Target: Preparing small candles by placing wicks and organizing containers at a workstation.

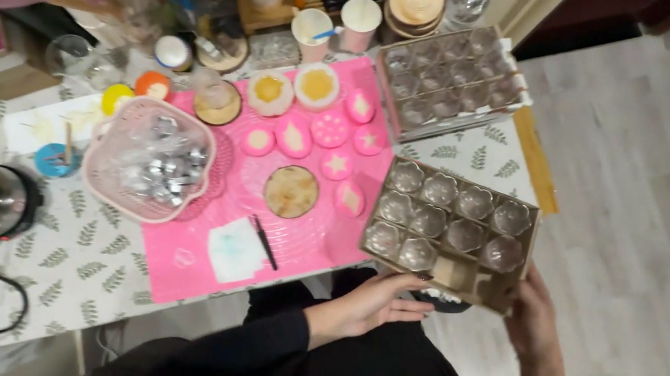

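The cardboard tray (454, 226) of small clear glass jars overhangs the table (486, 154) at its near right corner, past the pink mat (204, 266), with open wooden floor (664, 225) to its right. The left hand (365, 304) cups the tray's near edge from below with fingers spread; the right hand (533, 316) grips its right near corner. Most compartments hold a jar; the near right ones look empty. A second tray (451, 80) of jars lies beyond it. A pink basket (149, 159) left of the mat holds small silver pieces.
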